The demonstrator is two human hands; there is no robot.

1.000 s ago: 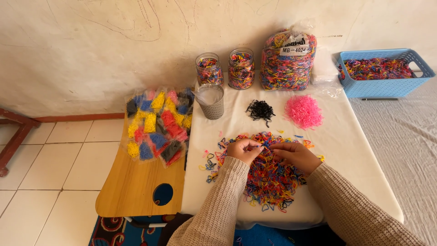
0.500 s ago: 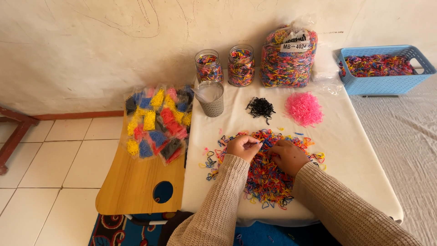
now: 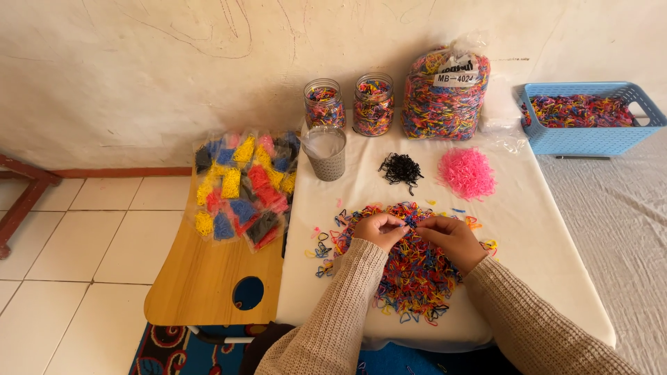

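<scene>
A spread heap of small mixed-colour rubber bands lies on the white cloth-covered table in front of me. My left hand and my right hand rest on the far edge of the heap, fingertips pinched together over a small dark band between them. Beyond the hands lie a sorted black pile and a sorted pink pile.
Two glass jars and a big clear bag of bands stand at the wall. A grey mesh cup is at the table's left. A blue basket sits right. Packets of sorted bands lie on a wooden board.
Both hands have drawn closer together at the heap's far edge; the right hand shifted left toward the left hand's fingertips. The piles stay the same.
</scene>
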